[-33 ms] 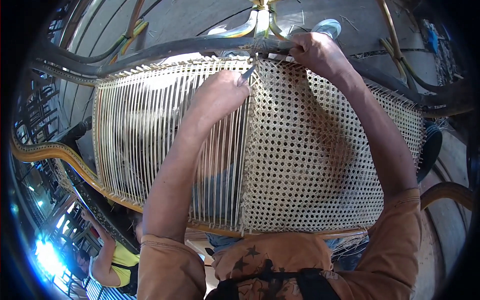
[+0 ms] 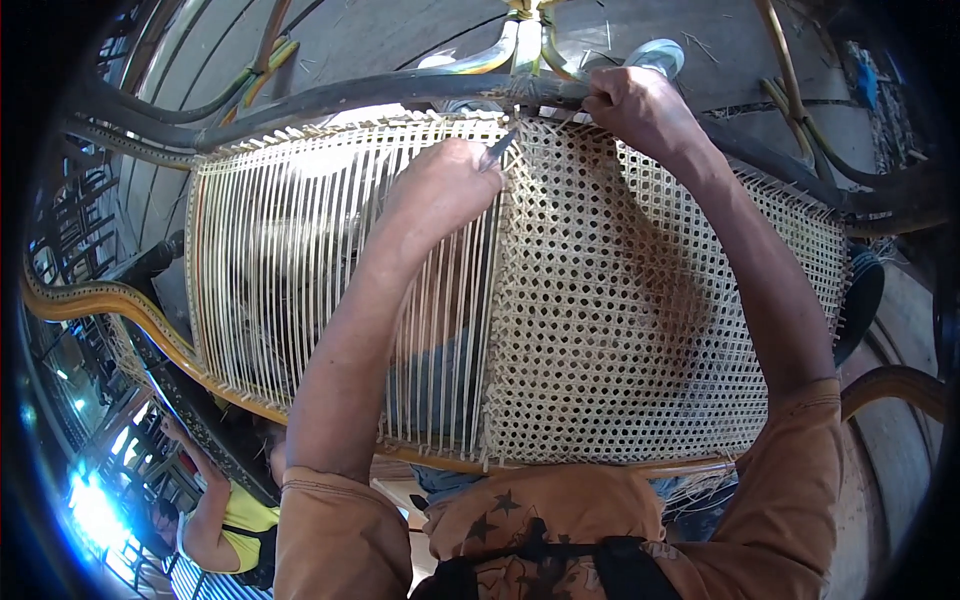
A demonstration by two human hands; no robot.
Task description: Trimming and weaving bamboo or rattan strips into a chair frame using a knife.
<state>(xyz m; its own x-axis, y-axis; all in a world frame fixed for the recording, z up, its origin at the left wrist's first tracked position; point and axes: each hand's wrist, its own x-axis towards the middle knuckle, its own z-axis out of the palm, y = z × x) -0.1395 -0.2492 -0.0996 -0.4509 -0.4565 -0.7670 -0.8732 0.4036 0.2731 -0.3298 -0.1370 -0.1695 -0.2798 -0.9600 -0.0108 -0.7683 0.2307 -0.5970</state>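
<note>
A chair or bench frame with a cane panel lies across in front of me. Its right part is a finished-looking open cane weave; on the left, bare cane strands run lengthwise with gaps between them. My left hand is closed around a pointed grey metal tool, its tip at the weave's far left corner by the dark rail. My right hand is closed in a fist near the same rail, further right; whatever its fingers pinch is hidden.
A curved orange-brown rail bends out at the left. Another curved wooden piece is at the right. Bent legs stick up at the far side. A person in a yellow top is at the lower left. Loose cane scraps lie near the front edge.
</note>
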